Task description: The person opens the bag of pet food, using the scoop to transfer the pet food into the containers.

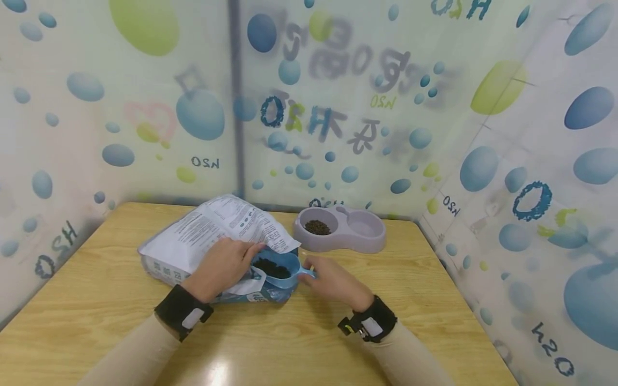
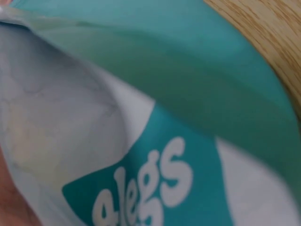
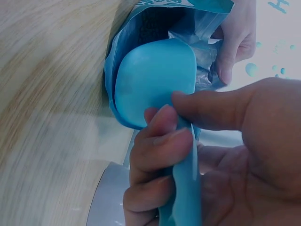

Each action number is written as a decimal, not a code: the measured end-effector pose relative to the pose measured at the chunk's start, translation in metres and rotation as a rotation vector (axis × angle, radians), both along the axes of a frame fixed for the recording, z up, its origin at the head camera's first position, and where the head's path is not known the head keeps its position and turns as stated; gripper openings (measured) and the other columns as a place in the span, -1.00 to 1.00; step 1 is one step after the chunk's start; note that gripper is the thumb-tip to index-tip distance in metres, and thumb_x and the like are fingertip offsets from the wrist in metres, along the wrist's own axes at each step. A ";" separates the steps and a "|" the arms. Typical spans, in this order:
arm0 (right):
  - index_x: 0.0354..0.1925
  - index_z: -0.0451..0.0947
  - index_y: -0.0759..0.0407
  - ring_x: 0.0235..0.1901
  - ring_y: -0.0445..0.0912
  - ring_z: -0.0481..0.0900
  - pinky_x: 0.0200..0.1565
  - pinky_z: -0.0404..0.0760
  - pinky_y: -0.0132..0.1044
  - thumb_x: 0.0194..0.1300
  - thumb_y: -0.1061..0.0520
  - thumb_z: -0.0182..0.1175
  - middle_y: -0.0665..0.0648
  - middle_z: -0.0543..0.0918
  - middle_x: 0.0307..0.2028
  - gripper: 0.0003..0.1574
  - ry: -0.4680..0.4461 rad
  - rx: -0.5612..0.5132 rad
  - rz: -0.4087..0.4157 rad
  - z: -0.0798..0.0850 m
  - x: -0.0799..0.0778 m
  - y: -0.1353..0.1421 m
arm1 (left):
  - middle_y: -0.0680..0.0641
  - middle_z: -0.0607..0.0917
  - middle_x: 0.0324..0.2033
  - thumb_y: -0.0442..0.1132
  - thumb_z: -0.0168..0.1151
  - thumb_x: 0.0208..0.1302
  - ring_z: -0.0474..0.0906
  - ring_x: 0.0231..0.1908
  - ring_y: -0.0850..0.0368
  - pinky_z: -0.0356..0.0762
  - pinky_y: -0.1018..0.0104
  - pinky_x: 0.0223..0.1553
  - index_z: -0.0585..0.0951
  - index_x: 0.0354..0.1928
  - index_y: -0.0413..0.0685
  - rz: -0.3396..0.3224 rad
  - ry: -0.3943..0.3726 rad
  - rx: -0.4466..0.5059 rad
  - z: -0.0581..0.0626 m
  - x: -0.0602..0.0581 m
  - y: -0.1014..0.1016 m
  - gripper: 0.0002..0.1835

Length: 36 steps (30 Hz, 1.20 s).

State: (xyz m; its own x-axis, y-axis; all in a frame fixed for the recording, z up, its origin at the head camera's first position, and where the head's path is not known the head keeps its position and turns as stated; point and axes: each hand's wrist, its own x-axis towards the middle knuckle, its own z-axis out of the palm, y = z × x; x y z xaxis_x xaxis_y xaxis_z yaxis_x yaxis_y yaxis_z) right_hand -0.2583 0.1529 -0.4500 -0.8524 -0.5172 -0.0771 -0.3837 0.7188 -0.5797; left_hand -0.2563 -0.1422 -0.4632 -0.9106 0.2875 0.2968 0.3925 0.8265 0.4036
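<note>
Pet-food bag (image 1: 185,236) is what you are working at: just one, lying left of centre, its mouth towards your right. Bubble-printed sheeting (image 1: 338,174) surrounds the far side and both flanks, its upper part cut off by the view. Under everything is one wood-grain table (image 1: 425,297), its near edge out of frame. The bag's white flap is folded back; inside you can make out dark pellets only in the right wrist view, most of the interior being shadowed. The left wrist camera is pressed so near the bag that you read little beyond "legs".

One mauve double bowl (image 1: 348,238) sits to the bag's right, with two compartments; brown pellets (image 1: 317,228) lie in the left one. You have two hands in view, each below a black strap. Your left hand (image 1: 224,266) pinches the bag's edge, its fingers partly hidden; your right hand (image 1: 338,281) is wrapped round the handle of one blue scoop (image 1: 291,261). That scoop is at the bag's mouth, holding dark pellets too many to count. A pale grey shape (image 3: 109,200), cut off low in the right wrist view, is hard to identify.
</note>
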 end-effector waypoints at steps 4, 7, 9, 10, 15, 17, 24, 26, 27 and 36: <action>0.05 0.68 0.17 -0.30 -0.11 0.58 -0.24 0.53 -0.27 0.74 0.04 0.38 0.03 0.61 -0.29 -0.79 -0.005 -0.014 0.009 0.000 0.000 0.006 | 0.16 0.30 -0.67 0.07 0.10 0.91 0.31 -0.64 0.25 0.20 0.34 -0.46 0.79 -0.30 0.01 0.001 -0.010 -0.003 0.001 0.000 0.001 -0.47; -0.01 0.67 0.16 -0.31 -0.11 0.58 -0.24 0.53 -0.27 0.75 0.03 0.37 0.04 0.61 -0.29 -0.79 0.001 -0.021 0.026 -0.002 -0.002 0.012 | 0.16 0.30 -0.66 0.08 0.09 0.91 0.32 -0.63 0.24 0.20 0.34 -0.45 0.79 -0.29 0.01 0.007 -0.021 -0.005 0.001 0.000 0.001 -0.47; -0.03 0.66 0.15 -0.30 -0.11 0.58 -0.23 0.54 -0.26 0.76 0.03 0.35 0.04 0.62 -0.28 -0.79 0.005 -0.021 0.040 -0.003 -0.003 0.017 | 0.16 0.30 -0.66 0.08 0.09 0.91 0.33 -0.63 0.24 0.21 0.34 -0.45 0.79 -0.29 0.03 0.009 -0.023 -0.008 0.002 0.000 0.001 -0.47; -0.03 0.66 0.14 -0.29 -0.10 0.58 -0.23 0.54 -0.26 0.76 0.02 0.35 0.04 0.63 -0.28 -0.79 0.007 -0.019 0.046 -0.003 -0.004 0.019 | 0.16 0.30 -0.66 0.08 0.10 0.90 0.34 -0.63 0.24 0.22 0.35 -0.45 0.79 -0.29 0.03 0.010 -0.024 -0.008 0.002 0.000 0.001 -0.47; -0.03 0.66 0.09 -0.29 -0.13 0.56 -0.21 0.53 -0.26 0.77 0.00 0.33 0.01 0.61 -0.28 -0.80 0.004 0.000 0.070 -0.003 -0.007 0.029 | 0.15 0.28 -0.66 0.07 0.11 0.90 0.32 -0.64 0.23 0.20 0.34 -0.46 0.72 -0.38 0.10 0.012 -0.024 -0.004 0.003 0.000 0.000 -0.47; -0.04 0.66 0.07 -0.31 -0.15 0.54 -0.23 0.51 -0.27 0.78 0.00 0.33 -0.02 0.59 -0.30 -0.81 -0.003 0.002 0.083 -0.002 -0.008 0.032 | 0.15 0.27 -0.66 0.07 0.10 0.91 0.30 -0.64 0.23 0.20 0.34 -0.46 0.69 -0.41 0.12 0.009 -0.024 -0.002 0.003 0.000 0.000 -0.45; -0.05 0.68 0.06 -0.40 -0.23 0.50 -0.28 0.49 -0.33 0.77 0.02 0.33 -0.07 0.61 -0.35 -0.83 -0.001 -0.003 0.156 0.003 -0.011 0.043 | 0.15 0.26 -0.66 0.07 0.09 0.91 0.30 -0.63 0.23 0.21 0.33 -0.44 0.77 -0.31 0.05 -0.003 -0.025 0.000 0.003 0.000 0.001 -0.47; -0.06 0.68 0.05 -0.41 -0.25 0.49 -0.27 0.47 -0.34 0.77 0.03 0.33 -0.09 0.61 -0.36 -0.84 0.000 -0.008 0.173 0.005 -0.012 0.047 | 0.15 0.27 -0.66 0.05 0.11 0.91 0.31 -0.63 0.23 0.21 0.34 -0.44 0.79 -0.30 0.02 -0.002 -0.026 0.000 0.002 0.000 0.001 -0.48; -0.07 0.67 0.07 -0.42 -0.26 0.48 -0.28 0.47 -0.34 0.77 0.03 0.33 -0.09 0.61 -0.36 -0.83 0.001 -0.015 0.185 0.005 -0.013 0.049 | 0.15 0.28 -0.67 0.05 0.12 0.90 0.32 -0.63 0.23 0.22 0.34 -0.44 0.79 -0.30 0.02 -0.002 -0.026 0.002 0.002 0.001 0.001 -0.49; -0.12 0.64 0.13 -0.47 -0.31 0.41 -0.28 0.43 -0.37 0.75 0.11 0.35 -0.08 0.58 -0.40 -0.82 0.007 -0.058 0.267 0.014 -0.018 0.062 | 0.15 0.29 -0.67 0.05 0.13 0.90 0.30 -0.64 0.24 0.21 0.35 -0.45 0.81 -0.28 0.02 0.000 -0.023 0.013 0.003 0.001 0.000 -0.50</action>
